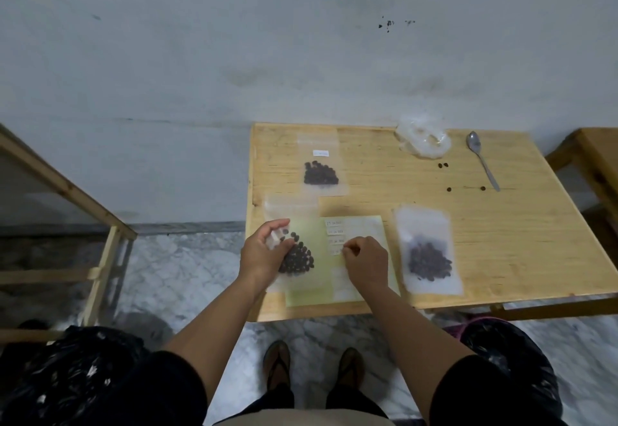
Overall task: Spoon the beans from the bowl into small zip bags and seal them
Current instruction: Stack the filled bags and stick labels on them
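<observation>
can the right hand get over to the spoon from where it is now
Probably yes. The right hand is picking at the label sheet, and the spoon lies uncovered at the table's far right. Only bare wood and a few loose beans lie between them; the filled bag sits off that line.

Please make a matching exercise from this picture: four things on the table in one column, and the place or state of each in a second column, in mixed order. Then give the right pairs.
Things
1. spoon
2. labelled bean bag
3. label sheet
4. bean bag on the right

Places or states
A. under the right hand
B. far right of the table, touched by no hand
C. far side of the table, white label on it
D. near edge, right of the green sheet

Pairs: 1-B, 2-C, 3-A, 4-D
</observation>
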{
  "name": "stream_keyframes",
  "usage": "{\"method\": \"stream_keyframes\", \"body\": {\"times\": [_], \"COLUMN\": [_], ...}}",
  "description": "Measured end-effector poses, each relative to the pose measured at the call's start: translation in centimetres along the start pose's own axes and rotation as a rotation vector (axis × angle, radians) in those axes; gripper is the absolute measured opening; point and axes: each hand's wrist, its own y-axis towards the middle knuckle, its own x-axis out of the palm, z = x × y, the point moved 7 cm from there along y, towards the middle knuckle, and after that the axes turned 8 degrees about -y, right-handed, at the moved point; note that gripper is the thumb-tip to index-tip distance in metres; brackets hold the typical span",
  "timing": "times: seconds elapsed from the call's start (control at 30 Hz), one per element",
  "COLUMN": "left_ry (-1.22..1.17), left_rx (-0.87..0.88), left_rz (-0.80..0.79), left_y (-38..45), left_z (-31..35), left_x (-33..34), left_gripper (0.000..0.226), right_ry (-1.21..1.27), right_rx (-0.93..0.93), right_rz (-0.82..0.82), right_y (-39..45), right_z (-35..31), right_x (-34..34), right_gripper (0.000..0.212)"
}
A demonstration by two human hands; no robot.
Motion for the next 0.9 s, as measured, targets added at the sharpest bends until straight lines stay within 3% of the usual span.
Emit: {"method": "stream_keyframes", "body": {"times": [0.33, 0.53, 0.9], "left_ry": [-0.021, -0.056, -0.097], "left_rx": [0.019, 0.078, 0.230], "left_rz": [-0.020, -0.068, -0.141], "left_y": [-0.5, -1.2, -2.2], "left_z": [0.3, 2.5, 5.5], "left_x": [1.0, 2.8, 3.8], "left_gripper": [0.033, 0.034, 0.049], "right_ry": [0.441, 0.404, 0.383], "right_rx": [0.000, -0.090, -0.064], "right_rz": [0.072, 0.093, 0.225], "right_y": [-0.6, -1.0, -0.9], "right_z": [-3.3, -6.3, -7.5], "right_x": [-3.3, -4.6, -6.7], "right_gripper": [0.007, 0.005, 0.009]}}
